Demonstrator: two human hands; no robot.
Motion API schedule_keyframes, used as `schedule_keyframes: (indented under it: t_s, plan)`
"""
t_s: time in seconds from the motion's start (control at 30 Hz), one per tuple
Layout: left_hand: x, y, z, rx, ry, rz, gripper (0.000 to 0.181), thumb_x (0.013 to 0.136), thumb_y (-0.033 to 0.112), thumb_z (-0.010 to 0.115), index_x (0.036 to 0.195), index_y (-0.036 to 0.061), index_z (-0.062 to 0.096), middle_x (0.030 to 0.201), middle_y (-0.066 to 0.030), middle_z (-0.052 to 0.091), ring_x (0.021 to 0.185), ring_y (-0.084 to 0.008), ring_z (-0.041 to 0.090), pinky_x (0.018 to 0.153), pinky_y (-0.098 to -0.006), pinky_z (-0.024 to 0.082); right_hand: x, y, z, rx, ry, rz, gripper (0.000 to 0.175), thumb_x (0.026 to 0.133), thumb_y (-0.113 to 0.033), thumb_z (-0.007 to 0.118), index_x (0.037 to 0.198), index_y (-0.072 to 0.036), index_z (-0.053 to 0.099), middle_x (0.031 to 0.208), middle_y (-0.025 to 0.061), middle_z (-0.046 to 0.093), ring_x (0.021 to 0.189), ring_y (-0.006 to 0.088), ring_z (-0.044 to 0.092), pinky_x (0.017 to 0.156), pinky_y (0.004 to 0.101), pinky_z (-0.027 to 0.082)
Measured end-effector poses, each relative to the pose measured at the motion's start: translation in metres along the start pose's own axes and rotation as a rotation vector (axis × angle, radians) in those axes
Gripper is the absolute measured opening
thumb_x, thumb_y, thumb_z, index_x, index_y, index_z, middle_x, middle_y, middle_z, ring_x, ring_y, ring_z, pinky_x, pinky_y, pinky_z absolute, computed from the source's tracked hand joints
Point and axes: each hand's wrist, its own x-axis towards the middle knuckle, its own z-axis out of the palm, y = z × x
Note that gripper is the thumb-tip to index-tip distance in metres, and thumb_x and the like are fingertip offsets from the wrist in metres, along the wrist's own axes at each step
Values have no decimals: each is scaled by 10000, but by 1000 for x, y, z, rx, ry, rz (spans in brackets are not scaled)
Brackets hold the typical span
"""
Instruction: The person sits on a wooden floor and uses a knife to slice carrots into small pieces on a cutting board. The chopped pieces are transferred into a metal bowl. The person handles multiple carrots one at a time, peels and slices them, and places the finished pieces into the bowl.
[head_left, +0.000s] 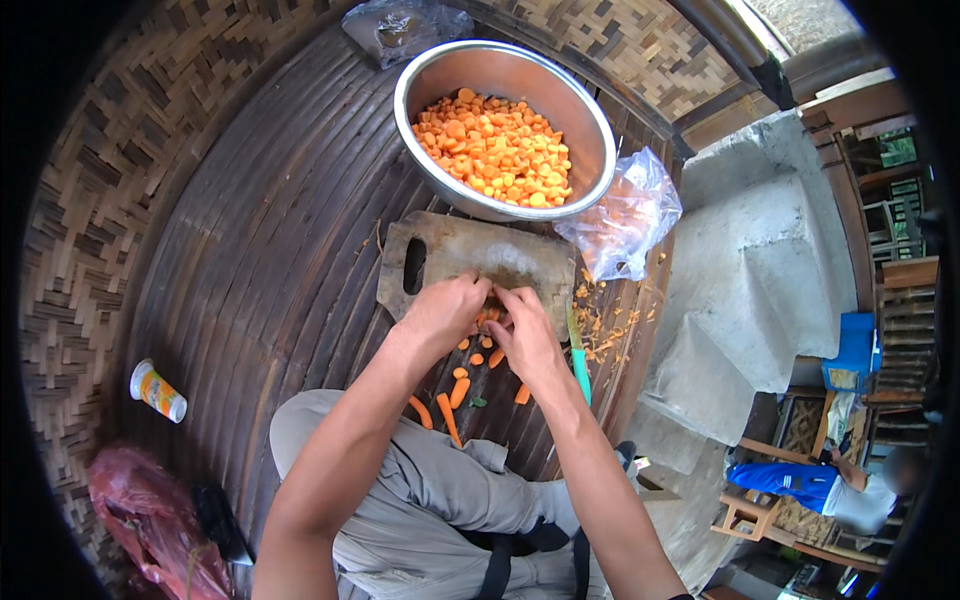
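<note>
My left hand (448, 304) and my right hand (531, 334) meet over the near edge of a worn wooden cutting board (480, 236). Small carrot pieces (491, 313) show between them, within the curl of my right thumb and fingers. My left fingertips are bent and partly hidden, so their hold is unclear. Nearer me, cut carrot pieces (476, 359) and longer peeled carrots (448, 416) lie on the slatted floor. A knife with a turquoise handle (580, 373) rests beside the board's right side. Beyond the board, a large metal bowl (592, 112) holds many carrot slices (491, 150).
A clear plastic bag (626, 214) lies against the bowl, with carrot peelings (607, 326) below it. Leftward are a plastic cup (158, 391), a red plastic bag (154, 517) and a dark object (217, 521). Concrete steps (750, 277) drop away right; a person (817, 484) sits beyond.
</note>
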Motion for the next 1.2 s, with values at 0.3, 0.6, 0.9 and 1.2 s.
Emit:
schedule_keyframes:
  t_s: [0.3, 0.6, 0.9, 1.2]
  plan:
    - [4, 2, 13, -14, 146, 8, 255, 805, 82, 782, 995, 18, 624, 1013, -169, 646, 896, -390, 711, 748, -455, 605, 13, 4, 2, -43, 47, -25, 223, 875, 1, 719, 1090, 22, 666, 1053, 213, 642, 981, 408, 671, 861, 460, 558]
    - [8, -3, 14, -32, 135, 13, 142, 852, 60, 697, 976, 20, 642, 990, -181, 647, 887, -387, 723, 746, -476, 604, 16, -21, -37, 372, 293, 161, 135, 958, -76, 735, 1073, -16, 697, 954, 42, 737, 869, 115, 679, 814, 287, 556]
    - [13, -4, 20, -33, 136, 106, 103, 861, 99, 691, 952, 53, 672, 1002, -168, 640, 839, -381, 727, 738, -463, 607, 12, -33, -68, 481, 481, -128, 380, 1017, -96, 671, 1383, -5, 622, 1345, 135, 677, 1258, 211, 631, 996, 347, 536]
    - [16, -5, 27, -18, 152, 148, 116, 830, 74, 661, 923, 15, 698, 1025, -193, 668, 865, -382, 735, 744, -458, 613, -55, 15, 2, -157, 245, -110, 269, 931, -98, 723, 1194, -44, 723, 1131, 149, 715, 1071, 342, 650, 951, 415, 514]
